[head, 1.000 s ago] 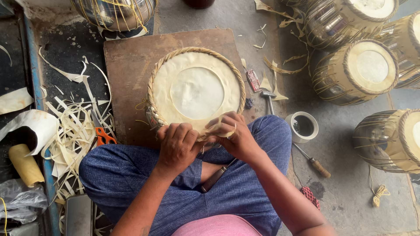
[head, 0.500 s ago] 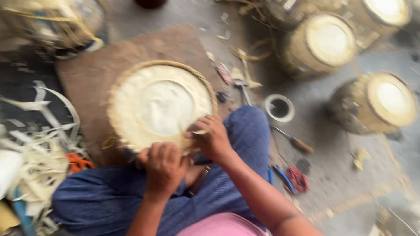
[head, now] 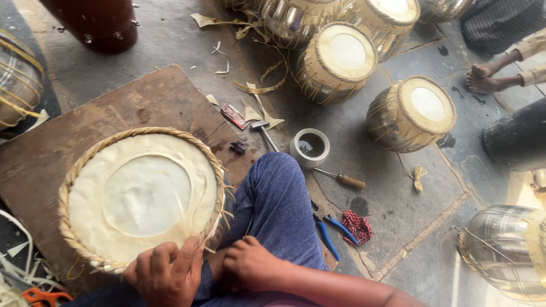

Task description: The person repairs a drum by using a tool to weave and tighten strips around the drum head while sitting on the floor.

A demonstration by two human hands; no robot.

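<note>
- Left hand (head: 165,273) rested on the near rim of the drum head (head: 142,196), fingers curled over the woven edge, one finger stretched onto the pale skin; a thin strip of lacing ran up from beneath that finger. Whether the strip was pinched could not be told.
- Right hand (head: 250,262) lay just beside the left, low against the drum's near side and the person's blue-trousered knee (head: 278,210). Its fingers were folded inward; what they gripped, if anything, was hidden.
- Drum head sat flat on a brown wooden board (head: 153,96), face up, ringed by a plaited straw-coloured border.
- Beyond the knee, on the concrete floor, stood a small white cup (head: 310,146) with dark contents.
- Beside the cup lay a small hammer (head: 263,132) and a wooden-handled awl (head: 341,178).
- Blue-handled pliers (head: 330,230) lay next to a red patterned cloth (head: 357,225), near the knee.
- Three finished drums (head: 412,113) with shiny metal bodies stood farther off.
- Another person's bare foot (head: 483,79) showed at the upper right.
</note>
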